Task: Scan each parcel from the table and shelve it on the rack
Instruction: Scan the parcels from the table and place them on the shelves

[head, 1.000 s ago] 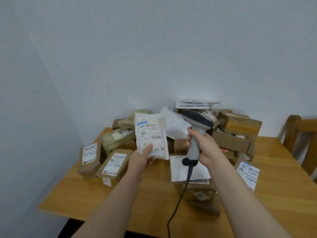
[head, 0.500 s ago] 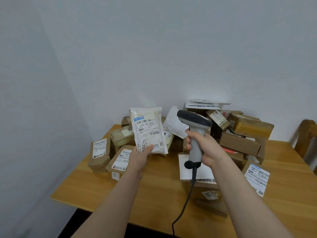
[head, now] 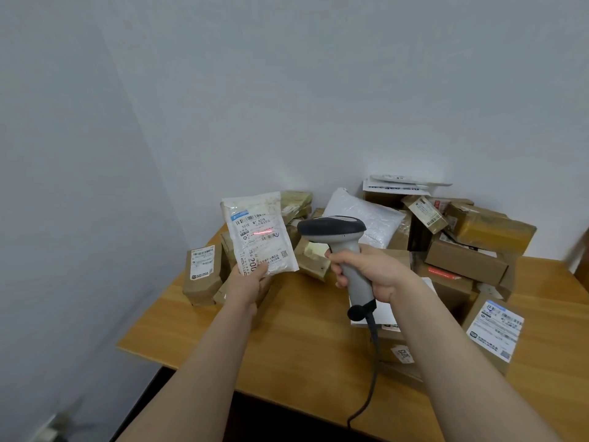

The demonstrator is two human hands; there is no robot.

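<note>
The one view sits at the person's head and faces forward and slightly down across the wooden table [head: 302,346], its wide angle taking in the wall corner [head: 145,138] at the left. It is close to the work. Both forearms enter from the bottom edge, and near mid-frame the left hand [head: 248,283] grips a white parcel [head: 258,231] and the right hand [head: 373,272] grips the scanner [head: 331,229], with the parcel pile [head: 465,260] just behind.

Soft, even, rather dim light; faint shadows on the desk [head: 302,342]; a red line glows on the white parcel [head: 259,237]; the view's right edge and lower-left corner smeared.
</note>
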